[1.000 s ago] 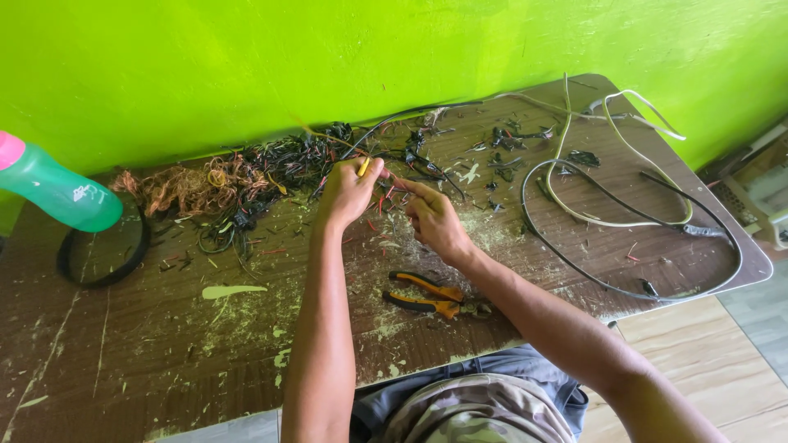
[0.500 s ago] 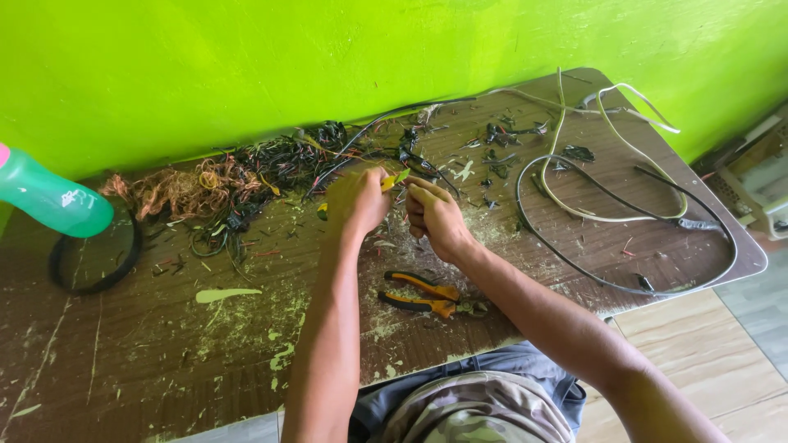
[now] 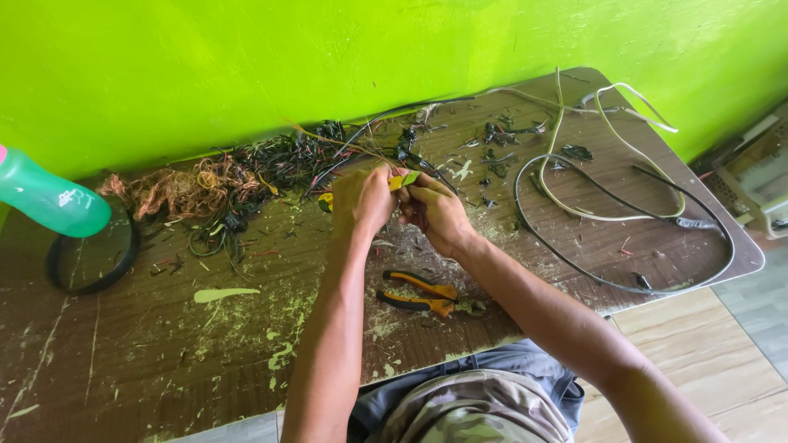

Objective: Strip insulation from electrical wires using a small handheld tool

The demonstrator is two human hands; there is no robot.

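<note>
A short yellow-green wire piece [image 3: 402, 180] lies roughly level between both hands, its long axis running left to right, above the table's [image 3: 123, 361] middle. The left hand [image 3: 361, 201] and right hand [image 3: 431, 209] each pinch one end. Orange-handled pliers [image 3: 423, 294] lie near the front edge.
</note>
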